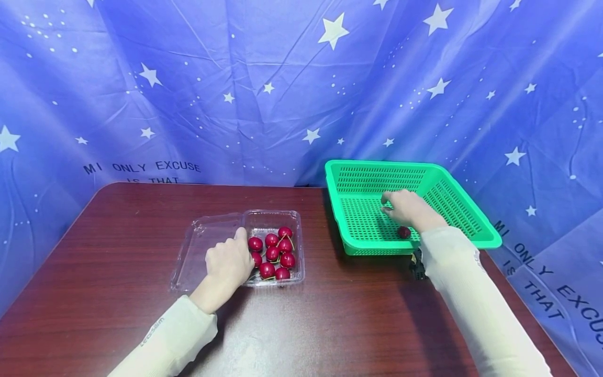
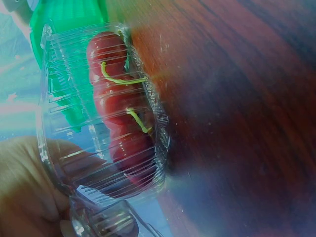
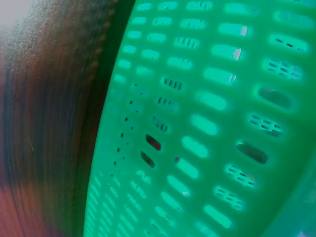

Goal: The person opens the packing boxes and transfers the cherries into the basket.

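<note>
In the head view, my left hand (image 1: 230, 263) grips the hinge side of a clear plastic clamshell box (image 1: 302, 246) whose lid (image 1: 195, 256) lies folded out to the left. Several red cherries (image 1: 272, 254), some with green stems, sit in the box. The left wrist view shows the cherries (image 2: 118, 103) and part of the hand (image 2: 29, 182) through the ribbed wall. My right hand (image 1: 407, 208) is inside a green plastic basket (image 1: 348, 244), fingers loosely bent and apart, nothing visible between them. One dark cherry (image 1: 404, 232) lies in the basket beneath the wrist.
The basket stands at the right of a dark red-brown wooden table (image 1: 330, 319), to the right of the box. Behind the table hangs a blue curtain (image 1: 273, 120) with white stars. The right wrist view is mostly the basket's slotted wall (image 3: 197, 118).
</note>
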`<state>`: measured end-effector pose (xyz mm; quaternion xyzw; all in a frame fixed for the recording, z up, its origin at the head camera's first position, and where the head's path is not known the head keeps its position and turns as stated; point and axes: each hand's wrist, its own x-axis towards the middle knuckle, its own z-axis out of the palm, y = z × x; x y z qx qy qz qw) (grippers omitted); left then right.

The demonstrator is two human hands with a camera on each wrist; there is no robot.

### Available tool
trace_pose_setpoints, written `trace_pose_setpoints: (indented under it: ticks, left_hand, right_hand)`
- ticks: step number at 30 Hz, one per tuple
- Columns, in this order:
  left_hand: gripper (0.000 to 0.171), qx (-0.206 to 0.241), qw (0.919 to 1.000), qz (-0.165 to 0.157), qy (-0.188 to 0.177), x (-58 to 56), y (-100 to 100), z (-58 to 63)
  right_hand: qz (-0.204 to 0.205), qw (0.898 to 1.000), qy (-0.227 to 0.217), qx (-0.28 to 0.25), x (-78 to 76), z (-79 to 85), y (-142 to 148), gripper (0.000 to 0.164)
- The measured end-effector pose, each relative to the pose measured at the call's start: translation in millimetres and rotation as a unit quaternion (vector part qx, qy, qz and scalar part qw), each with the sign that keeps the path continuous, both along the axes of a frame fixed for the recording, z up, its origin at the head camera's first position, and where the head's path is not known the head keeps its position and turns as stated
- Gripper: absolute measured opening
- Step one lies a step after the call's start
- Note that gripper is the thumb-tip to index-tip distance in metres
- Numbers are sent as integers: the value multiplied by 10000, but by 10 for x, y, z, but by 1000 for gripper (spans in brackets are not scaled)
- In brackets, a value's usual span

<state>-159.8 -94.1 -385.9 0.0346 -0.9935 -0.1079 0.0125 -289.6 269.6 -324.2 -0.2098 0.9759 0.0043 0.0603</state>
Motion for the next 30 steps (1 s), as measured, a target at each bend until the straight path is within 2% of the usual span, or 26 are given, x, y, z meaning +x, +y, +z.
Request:
trace_pose_setpoints:
  ticks: [7,17,23,30]
  left_hand:
    - [26,17,10000,15,-70,-4,2,4]
    - [27,-18,9999,4,124,0,-2,-20]
    - [26,-31,10000,3,44,1,-2,-14]
    - [28,-30,10000,20,-32,-7,3,-2]
  right_hand:
    - [-58,10000,-61,-48,-2,48,-26,30]
    - [-39,9999,48,-94,-43,127,-56,34]
    - [-54,9999,83,-104,-63,204,-112,37]
    - [-42,9992,148,-356,-90,236,-187,39]
